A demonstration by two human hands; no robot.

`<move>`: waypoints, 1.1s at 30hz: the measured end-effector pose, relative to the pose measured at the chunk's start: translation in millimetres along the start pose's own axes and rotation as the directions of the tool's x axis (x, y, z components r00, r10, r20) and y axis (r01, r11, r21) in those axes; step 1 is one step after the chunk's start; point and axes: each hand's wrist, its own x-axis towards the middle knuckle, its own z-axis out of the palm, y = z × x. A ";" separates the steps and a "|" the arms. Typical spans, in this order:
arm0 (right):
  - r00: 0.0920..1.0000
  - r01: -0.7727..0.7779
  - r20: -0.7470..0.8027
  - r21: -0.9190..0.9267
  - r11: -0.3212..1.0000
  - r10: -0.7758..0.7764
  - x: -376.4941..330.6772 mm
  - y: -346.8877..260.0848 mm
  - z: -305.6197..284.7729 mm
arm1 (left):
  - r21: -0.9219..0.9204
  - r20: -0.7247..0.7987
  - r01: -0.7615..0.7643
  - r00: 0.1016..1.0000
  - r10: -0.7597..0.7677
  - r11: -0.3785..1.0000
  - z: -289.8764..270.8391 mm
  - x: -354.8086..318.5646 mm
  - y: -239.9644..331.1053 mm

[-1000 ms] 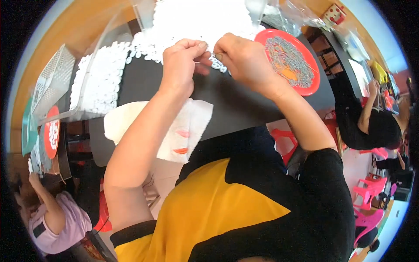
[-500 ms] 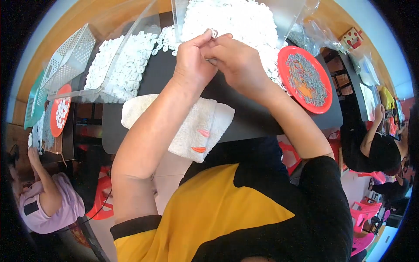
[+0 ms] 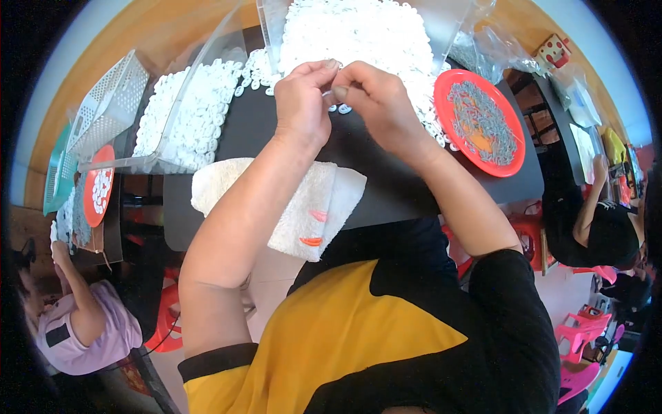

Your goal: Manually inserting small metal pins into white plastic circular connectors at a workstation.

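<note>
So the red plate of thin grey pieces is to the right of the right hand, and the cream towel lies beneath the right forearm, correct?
Not quite: the head view shows the cream towel beneath the left forearm. The red plate is where you say.

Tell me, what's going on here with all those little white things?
Someone's left hand and right hand are close together above the dark table; anything between them is too small to make out. Just beyond is a big heap of small white pieces. On the right sits a red plate of thin grey pieces, and a pale cloth lies nearer the person.
</note>
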 end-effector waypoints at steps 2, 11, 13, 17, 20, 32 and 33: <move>0.998 -0.060 -0.019 0.053 0.997 0.061 3.7 7.5 -10.0 | 0.050 0.003 -0.013 1.000 0.013 0.999 4.9 -1.7 2.3; 0.991 0.132 0.060 -0.258 0.957 -0.121 3.0 7.9 -20.5 | 0.184 0.005 0.075 0.997 -0.077 0.980 9.5 -7.6 3.7; 0.981 0.194 0.064 -0.360 0.912 -0.183 2.6 3.5 -18.2 | 0.187 -0.002 0.084 0.996 -0.085 0.979 8.9 -7.2 5.3; 0.963 0.258 0.092 -0.575 0.776 -0.251 6.3 1.8 -22.0 | 0.212 0.029 0.100 0.994 -0.108 0.972 7.5 -7.6 5.3; 0.953 0.278 0.070 -0.594 0.755 -0.296 8.2 6.2 -25.4 | 0.241 0.022 0.118 0.992 -0.127 0.963 11.1 -10.3 5.9; 0.984 0.160 0.012 -0.499 0.852 -0.178 6.6 11.3 -20.3 | 0.097 0.060 0.195 0.978 -0.201 0.976 8.4 -8.0 5.3; 0.984 0.159 0.012 -0.500 0.851 -0.177 6.7 13.2 -19.0 | 0.088 0.056 0.191 0.979 -0.196 0.978 8.4 -7.9 5.1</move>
